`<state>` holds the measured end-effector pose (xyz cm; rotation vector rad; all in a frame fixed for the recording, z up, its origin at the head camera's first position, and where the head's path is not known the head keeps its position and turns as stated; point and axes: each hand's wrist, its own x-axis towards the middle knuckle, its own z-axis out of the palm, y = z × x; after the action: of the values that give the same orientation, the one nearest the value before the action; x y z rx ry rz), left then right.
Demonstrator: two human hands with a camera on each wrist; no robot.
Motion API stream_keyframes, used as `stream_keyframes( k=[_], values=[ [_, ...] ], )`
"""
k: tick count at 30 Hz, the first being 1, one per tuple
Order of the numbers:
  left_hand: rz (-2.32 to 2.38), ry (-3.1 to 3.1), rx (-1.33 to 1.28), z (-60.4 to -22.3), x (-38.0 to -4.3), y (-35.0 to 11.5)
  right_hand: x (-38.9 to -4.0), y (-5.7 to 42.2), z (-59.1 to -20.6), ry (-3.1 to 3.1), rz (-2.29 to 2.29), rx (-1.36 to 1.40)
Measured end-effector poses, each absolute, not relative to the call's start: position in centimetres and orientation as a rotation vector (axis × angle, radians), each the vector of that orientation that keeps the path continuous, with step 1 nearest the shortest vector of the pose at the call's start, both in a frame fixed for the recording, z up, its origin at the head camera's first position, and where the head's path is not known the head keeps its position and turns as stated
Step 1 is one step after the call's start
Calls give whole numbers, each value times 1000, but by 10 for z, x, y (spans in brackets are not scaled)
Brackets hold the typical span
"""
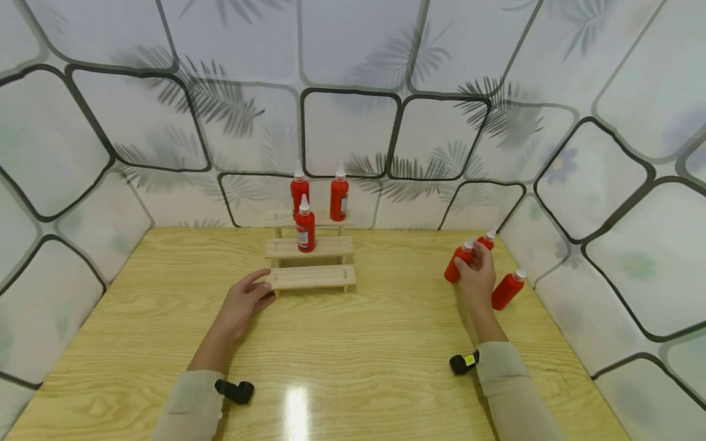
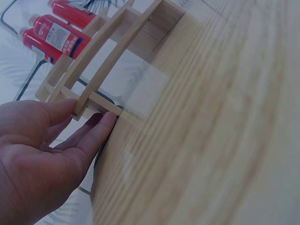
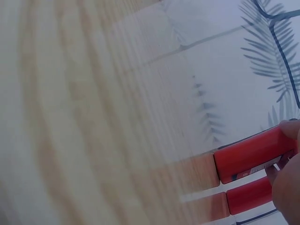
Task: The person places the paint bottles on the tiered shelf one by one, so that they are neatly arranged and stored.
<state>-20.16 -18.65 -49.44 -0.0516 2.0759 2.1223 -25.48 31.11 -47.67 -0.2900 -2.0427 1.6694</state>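
Note:
A three-step wooden display stand stands near the back wall. My left hand holds the left end of its lowest step; in the left wrist view the thumb is at the step's edge and the fingers touch the support below. On the top step are two red squeeze bottles with white nozzle tips, a left one and a right one. Another red bottle stands on the middle step. Over at the right, my right hand pinches a red bottle near its top.
Close to my right hand stand two more red bottles, one behind it and one to its right. The wood-grain table meets patterned wall panels at the back and sides.

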Motion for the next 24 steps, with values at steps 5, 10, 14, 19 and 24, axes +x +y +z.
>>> stream_keyframes(
  k=[5, 10, 14, 19, 24],
  values=[
    [2120, 2071, -57, -493, -201, -186, -255, 308, -472, -2059, 1674, -292],
    [2117, 2073, -56, -493, -201, -186, -257, 294, -466, -2078, 1704, -221],
    [2122, 2070, -66, -494, -202, -186, -261, 279, -463, -2088, 1729, -136],
    [2133, 2065, -70, -496, -203, -185, -263, 253, -452, -2105, 1759, -2],
    [2133, 2067, -71, -495, -202, -186, -262, 225, -430, -2104, 1832, 104]
  ],
)
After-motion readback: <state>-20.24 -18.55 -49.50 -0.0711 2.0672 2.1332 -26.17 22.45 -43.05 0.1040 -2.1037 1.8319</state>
